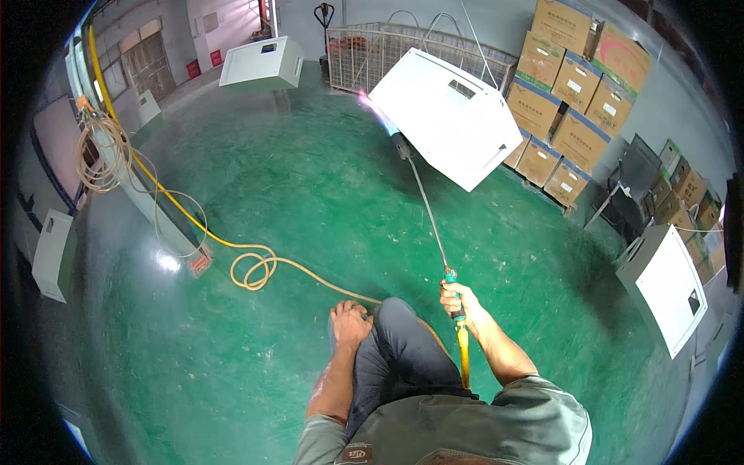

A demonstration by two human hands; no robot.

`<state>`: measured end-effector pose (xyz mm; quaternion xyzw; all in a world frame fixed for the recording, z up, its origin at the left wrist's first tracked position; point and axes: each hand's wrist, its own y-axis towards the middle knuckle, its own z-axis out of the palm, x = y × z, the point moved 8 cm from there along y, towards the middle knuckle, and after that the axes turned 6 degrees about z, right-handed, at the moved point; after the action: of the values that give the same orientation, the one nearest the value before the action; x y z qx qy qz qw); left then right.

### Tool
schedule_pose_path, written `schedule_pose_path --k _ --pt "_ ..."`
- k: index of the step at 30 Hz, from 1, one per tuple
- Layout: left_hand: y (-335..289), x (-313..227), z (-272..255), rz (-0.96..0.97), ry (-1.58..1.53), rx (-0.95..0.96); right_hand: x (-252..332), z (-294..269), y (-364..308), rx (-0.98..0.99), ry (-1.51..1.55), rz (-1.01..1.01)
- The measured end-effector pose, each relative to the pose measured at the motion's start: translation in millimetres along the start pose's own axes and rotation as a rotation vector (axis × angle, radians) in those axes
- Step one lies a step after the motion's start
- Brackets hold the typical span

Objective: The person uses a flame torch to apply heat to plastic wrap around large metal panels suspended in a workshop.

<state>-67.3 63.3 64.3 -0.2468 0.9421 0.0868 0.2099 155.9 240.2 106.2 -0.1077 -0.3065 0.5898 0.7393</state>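
Observation:
My right hand (459, 298) is wrapped round the green and black handle of a gas torch (426, 203). A yellow hose (463, 353) runs down from the handle's lower end. The torch's long thin tube reaches forward to a dark nozzle, where a blue-violet flame (378, 115) burns at the left edge of a white box-shaped metal panel (446, 116). This panel hangs tilted from a thin line and has a small rectangular cutout. Nothing is held by my left hand (352, 322), which rests on my left knee with its fingers laid over it.
The yellow hose (260, 267) loops across the green floor (256, 349). Left stands a post (147, 198) with coiled thin tubing (105, 155). More white panels hang at far left (263, 62) and right (666, 287). Stacked cartons (562, 101), a wire cage (356, 58) and a black chair (626, 190) stand behind.

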Motion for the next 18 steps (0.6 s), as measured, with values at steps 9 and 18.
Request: schedule_pose_path --k 9,18 --pt "3 -4 9 0.015 0.038 0.015 -2 -37 -18 0.028 0.087 0.024" --pt "44 23 68 -0.15 -0.244 0.332 0 -165 -196 -0.545 -0.599 -0.018"
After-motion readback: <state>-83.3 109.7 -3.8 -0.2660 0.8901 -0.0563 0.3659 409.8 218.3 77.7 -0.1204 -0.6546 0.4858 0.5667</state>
